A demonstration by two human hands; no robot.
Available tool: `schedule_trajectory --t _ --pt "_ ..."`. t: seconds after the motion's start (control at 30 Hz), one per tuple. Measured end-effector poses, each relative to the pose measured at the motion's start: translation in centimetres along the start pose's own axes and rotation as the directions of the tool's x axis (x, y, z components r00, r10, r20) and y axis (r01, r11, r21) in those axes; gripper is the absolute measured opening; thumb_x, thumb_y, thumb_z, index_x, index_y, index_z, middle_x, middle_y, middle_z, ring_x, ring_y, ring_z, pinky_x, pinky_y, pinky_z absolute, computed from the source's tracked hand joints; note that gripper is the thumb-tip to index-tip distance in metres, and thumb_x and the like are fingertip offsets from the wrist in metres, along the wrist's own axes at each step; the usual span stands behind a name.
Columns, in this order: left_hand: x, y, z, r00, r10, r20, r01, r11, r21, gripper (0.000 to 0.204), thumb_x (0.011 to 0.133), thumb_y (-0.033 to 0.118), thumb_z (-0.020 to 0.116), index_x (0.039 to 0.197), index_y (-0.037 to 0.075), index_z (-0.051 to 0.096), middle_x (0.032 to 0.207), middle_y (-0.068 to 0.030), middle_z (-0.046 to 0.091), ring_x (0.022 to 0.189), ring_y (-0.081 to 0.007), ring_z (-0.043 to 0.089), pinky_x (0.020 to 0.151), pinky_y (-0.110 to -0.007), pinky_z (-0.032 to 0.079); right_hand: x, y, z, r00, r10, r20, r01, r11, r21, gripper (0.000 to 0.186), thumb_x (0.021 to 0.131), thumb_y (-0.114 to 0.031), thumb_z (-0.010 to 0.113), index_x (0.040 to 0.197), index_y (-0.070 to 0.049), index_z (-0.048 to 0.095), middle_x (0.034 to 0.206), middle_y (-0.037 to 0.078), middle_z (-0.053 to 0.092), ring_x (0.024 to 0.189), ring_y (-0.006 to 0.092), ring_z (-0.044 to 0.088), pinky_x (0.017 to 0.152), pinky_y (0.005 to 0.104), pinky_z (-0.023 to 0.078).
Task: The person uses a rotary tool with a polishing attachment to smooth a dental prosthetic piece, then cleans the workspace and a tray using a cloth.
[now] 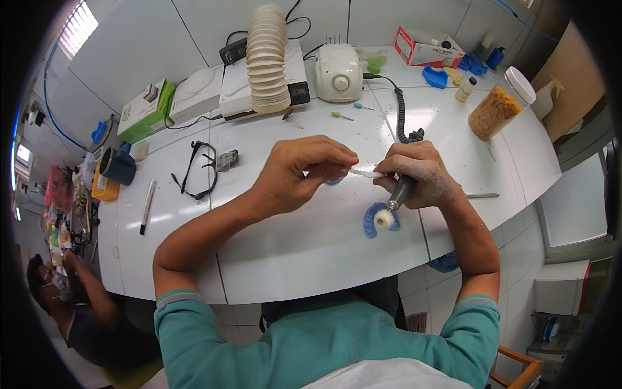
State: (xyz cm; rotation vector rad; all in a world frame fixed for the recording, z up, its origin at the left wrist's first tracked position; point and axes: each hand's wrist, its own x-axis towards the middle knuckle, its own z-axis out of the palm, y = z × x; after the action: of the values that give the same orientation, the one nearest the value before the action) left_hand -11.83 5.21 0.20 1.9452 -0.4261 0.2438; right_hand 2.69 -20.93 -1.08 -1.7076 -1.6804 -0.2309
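Floor: pale tiles (pixel 512 253), below the counter (pixel 311 259), nearer and farther right than the white control unit (pixel 339 74).
Counter: white, seamed, dusted with specks; the control unit stands toward its back.
Blue arch (pixel 370 220): horseshoe-shaped, on the counter, in front and slightly right of the control unit, with a pale round piece (pixel 385 219) at its middle.
Right hand (pixel 418 172): wrapped around a dark handpiece (pixel 403 191), fingertips also at the thin whitish piece; in front and right of the control unit.
Thin whitish piece (pixel 367 173): held above the counter between both hands, in front of the control unit.
Left hand (pixel 298 168): pinching the piece's other end, in front and left of the control unit.
Pen (pixel 148 207): white, dark-ended, well left of the control unit.
Jar (pixel 495 113): clear, holding orange-brown crumbs, right of the control unit.
Coiled cord (pixel 400 107): black, descending right of the control unit.
Ribbed hose (pixel 267 61): pale, left of the control unit.
Second person (pixel 107 337): in dark clothing, far left of the control unit.
Wall (pixel 389 19): white, behind the control unit.
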Motion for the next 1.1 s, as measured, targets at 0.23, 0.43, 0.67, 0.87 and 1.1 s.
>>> schedule_trajectory --t 0.23,0.43,0.67,0.87,1.1 --pt "-4.0 -0.2 -5.8 0.931 -0.307 -0.198 0.344 0.559 0.755 0.013 0.095 0.012 0.086 0.103 0.005 0.081 0.105 -0.0105 0.081 0.085 -0.0256 0.077 0.078 -0.038 0.059 -0.3 1.7 0.5 0.995 0.095 -0.017 -0.096 0.967 -0.235 0.027 0.073 -0.010 0.099 0.091 -0.012 0.079 0.084 0.000 0.071 0.064 0.0175 0.069 0.057 0.0331 0.053" --pt "-4.2 -2.2 -5.0 0.894 -0.383 -0.232 0.429 0.586 0.687 0.019 0.091 0.020 0.090 0.099 0.005 0.080 0.099 -0.0105 0.078 0.086 -0.0262 0.076 0.079 -0.039 0.058 -0.4 2.0 0.8 0.999 0.033 -0.039 -0.043 0.953 -0.299 0.022 0.077 -0.014 0.097 0.091 -0.013 0.080 0.083 0.000 0.072 0.064 0.0169 0.068 0.059 0.0347 0.054" --pt "-5.8 -4.1 -5.5 0.937 -0.300 -0.180 0.340 0.662 0.668 0.020 0.100 0.010 0.080 0.116 0.002 0.070 0.105 -0.0125 0.077 0.084 -0.0231 0.073 0.077 -0.038 0.058 3.6 -1.6 1.5 0.950 -0.061 0.308 0.146 0.954 -0.261 0.026 0.083 -0.021 0.093 0.105 -0.017 0.081 0.082 0.000 0.074 0.066 0.0218 0.071 0.061 0.0386 0.055" --pt "-5.3 -1.7 -6.3 0.859 -0.477 -0.184 0.458 0.878 -0.140 0.023 0.110 0.012 0.074 0.129 0.003 0.066 0.105 -0.0096 0.075 0.086 -0.0114 0.069 0.075 -0.030 0.062 5.6 -2.6 7.7 0.882 -0.153 0.445 0.293 0.919 -0.263 0.031 0.090 -0.038 0.087 0.112 -0.016 0.081 0.084 0.005 0.075 0.070 0.0255 0.075 0.062 0.0410 0.057" --pt "-1.7 -0.5 -3.9 0.884 -0.455 0.108 0.440 0.729 -0.524 0.028 0.111 0.012 0.072 0.136 0.002 0.064 0.125 -0.0156 0.076 0.097 -0.0137 0.075 0.092 -0.034 0.068 5.2 -3.7 0.0 0.972 0.139 0.190 -0.066 0.936 -0.345 0.030 0.102 -0.045 0.079 0.108 -0.016 0.076 0.080 0.004 0.070 0.060 0.0240 0.066 0.059 0.0406 0.050"
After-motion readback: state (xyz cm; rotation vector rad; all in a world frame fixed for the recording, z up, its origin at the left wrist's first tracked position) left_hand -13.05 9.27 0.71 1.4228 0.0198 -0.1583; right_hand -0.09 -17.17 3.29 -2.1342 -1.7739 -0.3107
